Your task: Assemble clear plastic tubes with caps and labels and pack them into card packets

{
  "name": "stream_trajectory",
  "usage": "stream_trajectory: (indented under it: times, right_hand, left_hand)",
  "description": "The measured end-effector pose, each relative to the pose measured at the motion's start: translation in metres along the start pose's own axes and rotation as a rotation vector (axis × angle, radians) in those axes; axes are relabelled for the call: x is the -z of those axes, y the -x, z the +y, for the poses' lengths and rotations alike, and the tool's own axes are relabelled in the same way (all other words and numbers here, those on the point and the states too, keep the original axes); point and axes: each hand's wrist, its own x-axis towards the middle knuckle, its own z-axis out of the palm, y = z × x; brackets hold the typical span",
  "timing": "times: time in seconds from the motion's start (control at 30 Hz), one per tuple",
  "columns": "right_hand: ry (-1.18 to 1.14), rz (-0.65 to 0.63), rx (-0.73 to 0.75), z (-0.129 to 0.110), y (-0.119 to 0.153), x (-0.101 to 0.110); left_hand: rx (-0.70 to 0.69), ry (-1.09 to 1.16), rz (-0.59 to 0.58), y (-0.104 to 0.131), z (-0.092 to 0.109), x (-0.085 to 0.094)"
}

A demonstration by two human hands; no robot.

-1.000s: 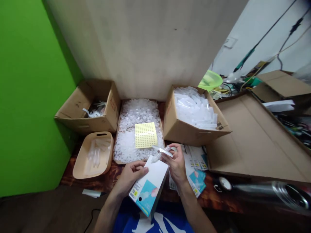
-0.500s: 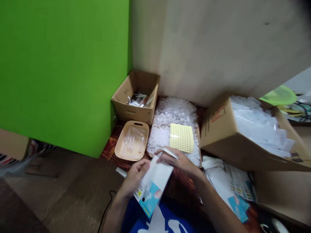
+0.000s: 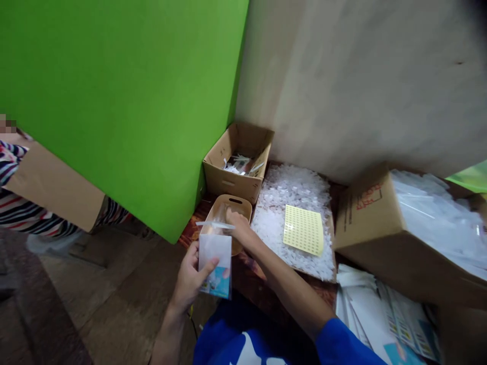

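My left hand (image 3: pixel 194 274) is closed around a clear plastic bag (image 3: pixel 215 253) with a white and turquoise printed card inside, thumb on its front. A pale flap strip runs across the bag's top end. Down in the tan plastic tray (image 3: pixel 247 203) is my right hand (image 3: pixel 238 223), fingers bent downward among clear plastic pieces (image 3: pixel 219 213). The bag and the hand itself partly hide those fingers, and what they grip cannot be made out.
Behind the tray stands a cardboard box (image 3: pixel 232 183) with strips inside. To the right are a heap of small translucent pieces (image 3: pixel 292 185), a yellow sticker sheet (image 3: pixel 303 230), a tilted carton (image 3: pixel 365 228) of plastic bags, and printed packets (image 3: pixel 373 314). A green panel rises left; a person sits beyond it.
My right hand has left the card and bag and moved into the tan tray. My left hand now holds the bagged card upright beside the tray. The view has turned left.
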Motion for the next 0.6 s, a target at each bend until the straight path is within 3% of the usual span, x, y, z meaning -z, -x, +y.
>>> stream_trajectory:
  times: [0.17,0.23,0.3,0.37,0.43,0.5,0.6]
  right_hand:
    - [-0.042,0.052,0.021,0.006,0.008,0.01]
    - [-0.156,0.134,0.037,0.015,0.018,0.02]
    - [-0.521,0.314,0.094,0.031,0.036,0.031]
    - [-1.025,0.514,0.176,0.051,0.059,0.038]
    - [-1.355,0.6,0.233,0.068,0.085,0.039]
    - [-1.438,0.576,0.254,0.08,0.112,0.035]
    - [-1.274,0.518,0.274,0.093,0.144,0.025]
  left_hand:
    - [-0.069,-0.084,-0.018,-0.008,-0.003,-0.007]
    - [-0.068,-0.112,-0.037,-0.009,-0.001,-0.009]
    - [-0.052,-0.133,-0.084,-0.011,0.001,-0.012]
    - [-0.008,-0.136,-0.186,-0.012,0.002,-0.017]
    - [0.053,-0.106,-0.324,-0.015,0.0,-0.024]
    - [0.108,-0.074,-0.446,-0.019,-0.004,-0.034]
    - [0.126,-0.087,-0.544,-0.024,-0.009,-0.051]
